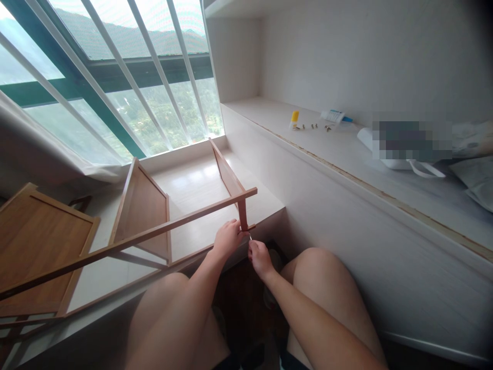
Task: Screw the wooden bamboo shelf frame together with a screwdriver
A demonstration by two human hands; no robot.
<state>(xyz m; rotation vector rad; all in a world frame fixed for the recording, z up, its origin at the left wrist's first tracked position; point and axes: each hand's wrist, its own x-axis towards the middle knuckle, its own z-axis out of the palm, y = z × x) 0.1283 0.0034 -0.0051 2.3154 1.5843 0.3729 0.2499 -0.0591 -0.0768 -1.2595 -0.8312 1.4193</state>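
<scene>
Window [115, 92] across the upper left, crossed by slanting white bars, with hazy green hills beyond. Long white ledge [385, 205] down the right side, raised above a pale sill platform [200, 185] under the glass. Bamboo rack frame [154, 226] on its side on that platform, with long rails from the left edge toward the centre, two shelf panels on edge between them, and the near end just over the platform's front edge. Wider bamboo panel [38, 246] at far left, just beside the frame; joined or loose, impossible to tell. Bare knees [323, 277] low in the middle, either side of the forearms. White bag [389, 154] on the ledge at right, partly behind a blurred patch. Left hand [228, 239] at the frame's near end, fingers wrapped round the foot of the short upright post, at the joint with the lower rail. Right hand [260, 258] just beside it, fingertips pinched narrow on a small metal piece [250, 236] against the post's foot; screw or key, too small to tell. White tube [334, 116] with a blue cap, yellow-capped bottle [294, 119] and a few loose screws [315, 125] together at the ledge's far end, well apart from both hands.
</scene>
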